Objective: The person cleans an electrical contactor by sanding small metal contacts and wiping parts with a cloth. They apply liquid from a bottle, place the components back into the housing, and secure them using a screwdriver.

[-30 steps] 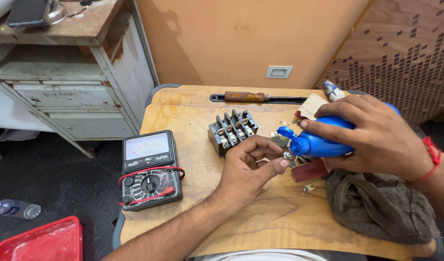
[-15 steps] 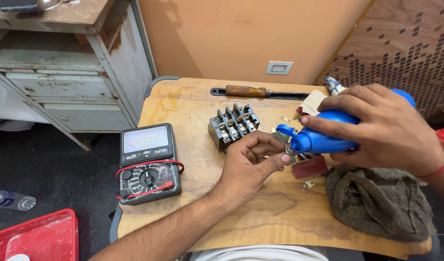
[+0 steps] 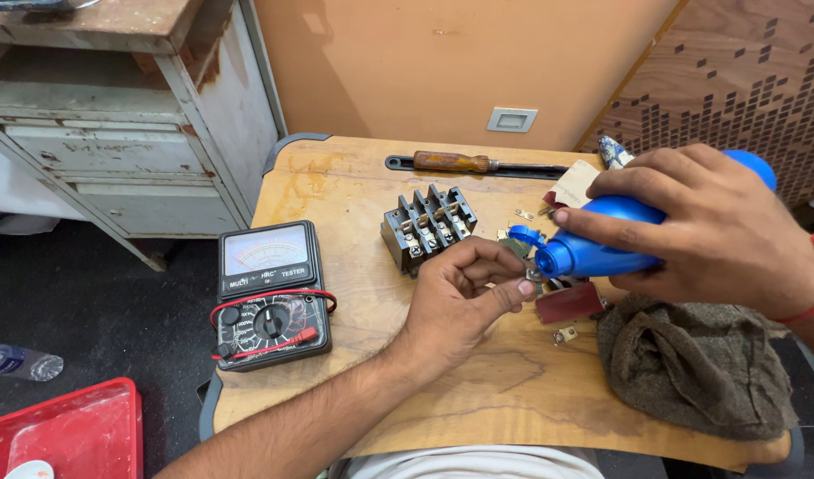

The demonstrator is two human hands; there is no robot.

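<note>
- A multimeter [image 3: 271, 295] with red leads wrapped round it is seen at the left of the table [image 3: 354, 191], well apart from both hands.
- A grey terminal block [image 3: 427, 226] is set near the middle, just beside the left hand [image 3: 460, 297].
- A screwdriver [image 3: 478, 164] with a wooden handle is laid along the far edge.
- A dark cloth [image 3: 695, 368] is bunched at the right, below the right hand [image 3: 722, 231]; a small red piece [image 3: 569, 302] lies between cloth and left hand, and small metal clips [image 3: 566, 334] are scattered nearby.
- The view of the bottle's body is largely blocked by the right hand.
- The table is of worn, stained wood with rounded corners and a dark rim.
- A rusty grey metal cabinet [image 3: 114, 142] is stood at the left; an orange wall with a switch plate [image 3: 512, 119] is behind; a red tray [image 3: 61, 435] and a plastic bottle [image 3: 17, 362] are on the dark floor.
- A blue bottle [image 3: 602, 244] is held over the table's right half, tipped on its side with its nozzle pointed left; its blue cap is flipped open.
- The right-hand fingers are wrapped tight round the bottle.
- A small metal part [image 3: 533, 275] is pinched between the left thumb and fingertips, right at the nozzle; whether they touch cannot be told.
</note>
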